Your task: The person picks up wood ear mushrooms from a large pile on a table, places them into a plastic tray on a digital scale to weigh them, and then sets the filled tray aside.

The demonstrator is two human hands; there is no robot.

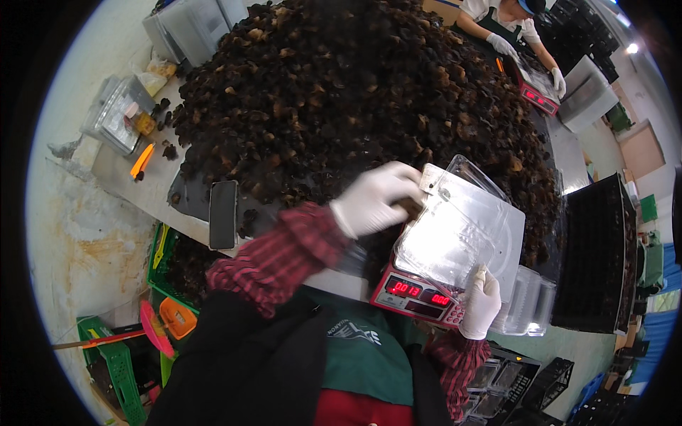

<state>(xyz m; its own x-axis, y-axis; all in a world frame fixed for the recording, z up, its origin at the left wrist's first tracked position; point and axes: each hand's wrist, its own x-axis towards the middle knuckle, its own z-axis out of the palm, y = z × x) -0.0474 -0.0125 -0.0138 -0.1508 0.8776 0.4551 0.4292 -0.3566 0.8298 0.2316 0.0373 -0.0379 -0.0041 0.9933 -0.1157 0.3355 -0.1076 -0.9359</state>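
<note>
My left hand, in a white glove and blurred, is at the left edge of the scale's plate. A brownish piece, apparently wood ear mushroom, shows between its thumb and fingers. On the metal plate of a red digital scale lies a shallow clear plastic container. My right hand, also gloved, pinches the container's near right rim beside the keypad. Red digits glow on the scale's display. Behind the plate, another clear plastic box leans against a large heap of dark wood ear mushrooms.
A smartphone and an orange-handled tool lie at left. Clear containers are stacked right of the scale, near a black crate. A green crate stands below the table. Across the heap, a gloved co-worker uses another scale.
</note>
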